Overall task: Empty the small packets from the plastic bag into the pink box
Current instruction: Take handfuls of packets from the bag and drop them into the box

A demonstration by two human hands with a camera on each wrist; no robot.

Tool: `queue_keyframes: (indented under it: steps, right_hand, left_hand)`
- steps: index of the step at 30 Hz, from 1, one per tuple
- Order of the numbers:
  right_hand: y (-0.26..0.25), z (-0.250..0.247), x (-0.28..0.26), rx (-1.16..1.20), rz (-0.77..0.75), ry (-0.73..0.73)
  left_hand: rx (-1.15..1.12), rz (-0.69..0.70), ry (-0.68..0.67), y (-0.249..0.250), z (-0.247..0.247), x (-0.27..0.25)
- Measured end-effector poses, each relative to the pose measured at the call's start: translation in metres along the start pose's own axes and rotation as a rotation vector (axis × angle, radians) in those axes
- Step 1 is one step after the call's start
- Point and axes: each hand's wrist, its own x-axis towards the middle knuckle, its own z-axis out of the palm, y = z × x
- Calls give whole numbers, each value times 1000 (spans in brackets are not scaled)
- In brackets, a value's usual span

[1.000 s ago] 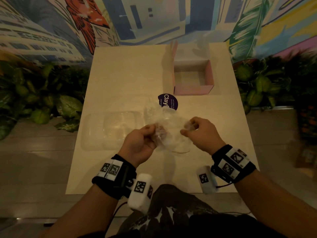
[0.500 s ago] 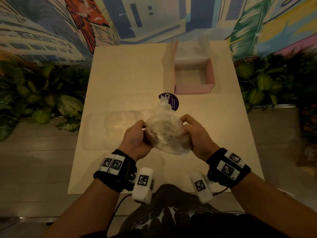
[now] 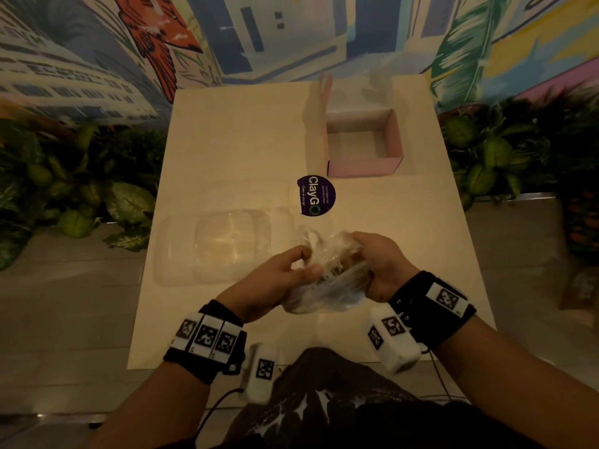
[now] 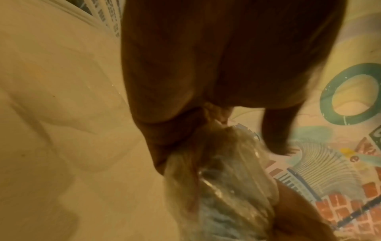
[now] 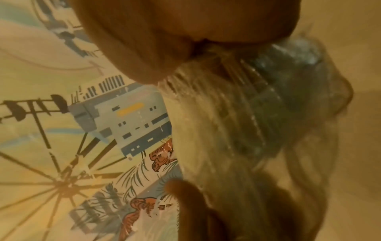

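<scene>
Both hands hold a crumpled clear plastic bag (image 3: 327, 280) above the near middle of the table. My left hand (image 3: 291, 270) pinches the bag's left side between thumb and fingers. My right hand (image 3: 372, 267) grips its right side, the film bunched in the fist. Dark shapes of small packets show dimly through the film (image 5: 268, 101). In the left wrist view the bag (image 4: 222, 187) hangs from my fingers. The pink box (image 3: 364, 166) stands open at the far right of the table, its lid up, well beyond the hands.
A clear plastic tray (image 3: 223, 246) lies on the table (image 3: 233, 140) left of the hands. A round purple sticker (image 3: 316, 196) sits between the bag and the box. Leafy plants (image 3: 77, 196) flank the table on both sides; a painted mural wall stands behind.
The bag has dropped lower and nearer to me and turned to lie more sideways. Both hands have shifted their grip, the right hand now gathering the bag's right end.
</scene>
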Motion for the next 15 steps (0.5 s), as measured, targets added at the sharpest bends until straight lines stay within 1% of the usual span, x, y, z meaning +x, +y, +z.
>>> queue_keyframes:
  steps: [2, 3, 4, 5, 6, 7, 8, 9, 11, 12, 13, 14, 15]
  right_hand:
    - [0, 0, 0, -51, -90, 68]
    - [-2, -2, 1, -78, -135, 85]
    - [-5, -5, 1, -107, -160, 54]
    - [-8, -8, -1, -150, -167, -14]
    - [-10, -8, -5, -207, -170, -86]
    - [-11, -8, -6, -298, -193, -121]
    - [-10, -7, -7, -416, -236, -112]
    - [-8, -6, -8, -549, -290, -81]
    - [-4, -7, -9, -735, -428, 50]
    - [-3, -9, -9, -768, -508, 87]
    - [-3, -11, -12, -789, -584, 79]
    - [-4, -12, -15, -819, -651, 42]
    - [-5, -13, -16, -860, -699, 8]
  left_hand:
    - [136, 39, 167, 1, 1, 4]
    - [143, 58, 239, 2, 3, 6]
    - [89, 57, 307, 2, 3, 9]
    - [-21, 26, 367, 3, 3, 11]
    - [-187, -14, 411, 3, 3, 14]
    - [-365, -42, 433, 5, 3, 16]
    - [-509, -58, 465, 7, 3, 18]
    - [-580, -66, 510, 10, 3, 19]
    - [-559, -31, 611, 13, 3, 21]
    - [-525, 15, 633, 13, 2, 19]
    - [-478, 62, 616, 14, 2, 16]
    - [-466, 109, 546, 16, 3, 11]
    - [-445, 155, 436, 17, 2, 6]
